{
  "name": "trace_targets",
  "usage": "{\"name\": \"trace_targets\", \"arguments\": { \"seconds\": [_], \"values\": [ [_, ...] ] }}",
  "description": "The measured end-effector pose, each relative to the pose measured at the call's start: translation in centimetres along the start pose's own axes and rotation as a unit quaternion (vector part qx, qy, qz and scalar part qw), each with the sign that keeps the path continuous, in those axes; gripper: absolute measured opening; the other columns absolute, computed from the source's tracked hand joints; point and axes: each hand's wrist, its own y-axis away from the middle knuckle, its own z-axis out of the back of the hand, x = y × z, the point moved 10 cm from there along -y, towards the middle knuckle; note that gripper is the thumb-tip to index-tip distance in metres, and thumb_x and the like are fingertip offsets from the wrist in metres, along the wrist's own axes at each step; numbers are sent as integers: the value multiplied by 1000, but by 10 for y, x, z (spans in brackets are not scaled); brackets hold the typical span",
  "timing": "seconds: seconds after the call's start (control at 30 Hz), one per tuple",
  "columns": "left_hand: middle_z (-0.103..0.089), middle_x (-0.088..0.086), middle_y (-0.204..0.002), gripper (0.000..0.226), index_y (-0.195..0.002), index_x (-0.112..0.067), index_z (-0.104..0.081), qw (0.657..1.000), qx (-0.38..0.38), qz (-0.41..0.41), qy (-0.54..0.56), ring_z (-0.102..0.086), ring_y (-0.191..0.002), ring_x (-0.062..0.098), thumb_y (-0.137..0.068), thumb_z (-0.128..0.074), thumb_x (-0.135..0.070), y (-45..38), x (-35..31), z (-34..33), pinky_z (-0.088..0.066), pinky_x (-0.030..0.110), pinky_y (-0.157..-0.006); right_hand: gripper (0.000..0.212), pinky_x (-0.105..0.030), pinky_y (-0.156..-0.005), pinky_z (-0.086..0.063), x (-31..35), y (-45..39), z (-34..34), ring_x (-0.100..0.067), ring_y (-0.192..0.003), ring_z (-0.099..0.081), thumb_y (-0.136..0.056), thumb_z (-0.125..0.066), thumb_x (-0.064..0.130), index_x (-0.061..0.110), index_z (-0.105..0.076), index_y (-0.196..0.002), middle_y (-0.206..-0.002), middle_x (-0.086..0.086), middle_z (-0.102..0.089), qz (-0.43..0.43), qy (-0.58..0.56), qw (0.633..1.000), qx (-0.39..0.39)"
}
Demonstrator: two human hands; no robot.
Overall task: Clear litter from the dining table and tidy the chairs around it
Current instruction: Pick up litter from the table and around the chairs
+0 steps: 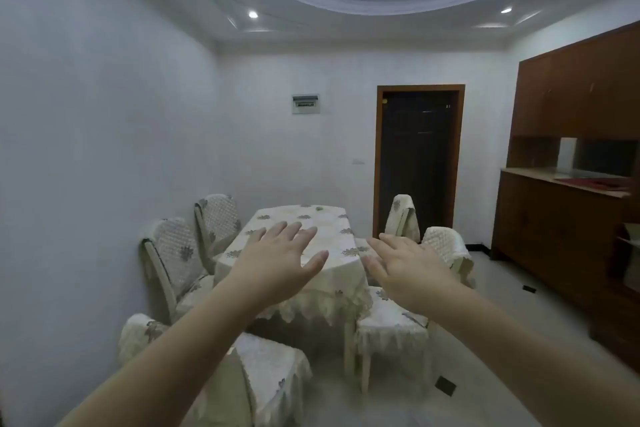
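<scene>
The dining table (pixel 332 239) stands ahead under a cream floral tablecloth. A small greenish scrap (pixel 319 208) lies near its far end. Cream-covered chairs ring it: two on the left (pixel 176 253) (pixel 218 218), one close at the front left (pixel 263 371), one at the front right (pixel 391 326) and two on the right (pixel 446 246) (pixel 403 215). My left hand (pixel 277 260) and my right hand (pixel 408 265) are held out in the air in front of the table, palms down, fingers spread, holding nothing.
A brown wooden cabinet with a counter (pixel 568 215) fills the right wall. A dark doorway (pixel 417 163) is behind the table. The white wall (pixel 86 149) runs close along the left chairs. Pale floor (pixel 491 340) lies between the table and the cabinet.
</scene>
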Motion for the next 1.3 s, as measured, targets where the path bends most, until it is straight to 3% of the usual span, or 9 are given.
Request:
{"name": "trace_targets", "arguments": {
  "seconds": [0.23, 0.47, 0.67, 0.83, 0.93, 1.23, 1.3],
  "values": [
    [-13, -6, -160, 68, -151, -38, -13, 999, -8, 25, -27, -9, -147, 18, -91, -9, -69, -43, -41, -12, -10, 47, -117, 54, -36, -115, -15, -72, -10, 18, -12, -144, -18, -100, -16, 52, 32, -21, -150, -156, 8, -25, 7, -1, 999, -40],
    [-15, -8, -160, 63, -151, -38, -14, 999, -28, 2, -26, -9, -146, 13, -94, -13, -65, -103, -104, -23, -12, 42, -117, 54, -36, -115, -16, -151, -37, 29, -12, -142, -23, -99, -16, 55, 34, -27, -147, -153, 9, -31, -6, 8, 997, -75],
    [-13, -8, -160, 68, -150, -39, -13, 998, -16, 30, -50, -10, -147, 13, -90, -8, -69, -134, -109, -43, -12, 43, -118, 57, -36, -115, -17, -179, -66, 23, -12, -142, -22, -98, -13, 57, 32, -24, -148, -153, 9, -30, -3, 9, 996, -84],
    [-12, -7, -161, 64, -151, -38, -11, 997, 1, 44, -56, -8, -147, 14, -93, -12, -66, -152, -92, -60, -11, 42, -119, 56, -37, -117, -10, -167, -93, 6, -13, -145, -14, -99, -13, 54, 31, -17, -151, -158, 8, -20, 19, -14, 998, -58],
    [-11, -7, -161, 64, -151, -39, -10, 997, 3, 56, -57, -8, -147, 14, -93, -12, -66, -164, -68, -71, -11, 41, -119, 55, -38, -116, -13, -153, -119, -9, -12, -144, -17, -99, -14, 54, 31, -19, -150, -157, 8, -22, 34, -17, 998, -53],
    [-14, -9, -160, 64, -151, -40, -9, 996, -2, 84, -40, -10, -147, 14, -92, -6, -66, -211, 54, -108, -13, 41, -118, 70, -37, -118, -14, -79, -233, -70, -13, -145, -15, -89, -2, 64, 33, -10, -152, -159, 9, -18, 70, 0, 997, -19],
    [-13, -9, -160, 66, -151, -39, -8, 995, 5, 86, -52, -9, -147, 14, -92, -6, -67, -224, 80, -113, -12, 41, -118, 66, -37, -117, -12, -65, -259, -77, -13, -145, -15, -93, -6, 62, 33, -11, -152, -159, 8, -18, 72, 10, 997, -15]
  ]
}}
